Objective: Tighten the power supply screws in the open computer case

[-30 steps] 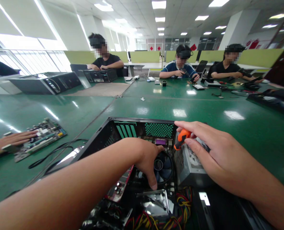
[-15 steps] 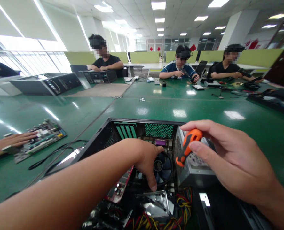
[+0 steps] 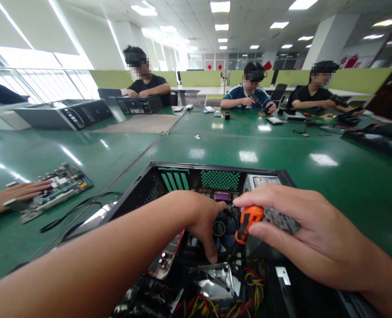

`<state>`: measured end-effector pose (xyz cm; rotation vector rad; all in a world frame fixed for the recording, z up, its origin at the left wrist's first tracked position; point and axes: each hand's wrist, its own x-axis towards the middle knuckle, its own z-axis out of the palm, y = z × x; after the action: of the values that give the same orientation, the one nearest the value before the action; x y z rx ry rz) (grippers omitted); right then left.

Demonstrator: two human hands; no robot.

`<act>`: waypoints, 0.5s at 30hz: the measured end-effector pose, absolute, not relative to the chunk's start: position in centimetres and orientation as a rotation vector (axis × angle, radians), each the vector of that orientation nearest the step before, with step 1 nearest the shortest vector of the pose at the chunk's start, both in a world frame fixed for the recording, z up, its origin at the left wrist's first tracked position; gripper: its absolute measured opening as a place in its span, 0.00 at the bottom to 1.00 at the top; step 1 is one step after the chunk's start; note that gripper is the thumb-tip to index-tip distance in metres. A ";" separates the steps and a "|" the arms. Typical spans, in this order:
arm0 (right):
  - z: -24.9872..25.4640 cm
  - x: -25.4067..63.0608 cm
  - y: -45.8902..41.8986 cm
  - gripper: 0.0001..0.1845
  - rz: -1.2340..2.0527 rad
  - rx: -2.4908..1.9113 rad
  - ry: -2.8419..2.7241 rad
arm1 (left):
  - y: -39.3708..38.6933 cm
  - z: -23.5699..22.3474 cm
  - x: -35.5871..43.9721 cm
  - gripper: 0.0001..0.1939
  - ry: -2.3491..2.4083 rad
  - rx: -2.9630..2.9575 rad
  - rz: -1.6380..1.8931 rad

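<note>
Above the green table (image 3: pixel 220 148), the left hand (image 3: pixel 203 223) partly hides the fan (image 3: pixel 228 228).

no lettering I can read from my feed, a pale logo (image 3: pixel 219 228) on the cooling fan (image 3: pixel 229 228) too small, red wall signs (image 3: pixel 349 61) illegible to me

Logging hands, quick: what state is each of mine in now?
Left hand: open, spread at the black fan; contact unclear.
Right hand: closed on the orange-black tool handle.

Left hand (image 3: pixel 204 218) and power supply (image 3: pixel 279 216) crowd the fan (image 3: pixel 229 227).
</note>
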<state>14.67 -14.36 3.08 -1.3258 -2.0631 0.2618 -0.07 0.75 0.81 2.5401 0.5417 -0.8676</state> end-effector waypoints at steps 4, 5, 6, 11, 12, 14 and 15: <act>3.1 14.7 -14.4 0.17 0.292 -1.331 -2.071 | 0.7 1.0 0.0 0.56 0.529 2.550 -0.882; 3.1 14.7 -14.4 0.17 0.298 -1.331 -2.072 | 0.7 1.0 0.0 0.56 0.524 2.554 -0.879; 3.1 14.7 -14.4 0.17 0.306 -1.331 -2.075 | 0.7 1.1 0.1 0.56 0.525 2.557 -0.874; 3.3 14.8 -14.5 0.17 0.305 -1.306 -2.103 | 0.8 0.9 0.1 0.54 0.507 2.561 -0.866; 3.3 14.7 -14.5 0.17 0.300 -1.305 -2.109 | 0.8 0.8 0.0 0.54 0.504 2.560 -0.866; 3.3 14.7 -14.5 0.17 0.296 -1.303 -2.115 | 0.9 0.6 0.0 0.55 0.515 2.562 -0.862; 3.3 14.7 -14.5 0.16 0.306 -1.300 -2.117 | 1.0 0.5 -0.1 0.54 0.530 2.566 -0.842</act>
<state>14.72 -14.51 3.29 -1.2999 -2.1168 0.3057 -0.07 1.01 0.50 2.5661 0.5299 -0.8421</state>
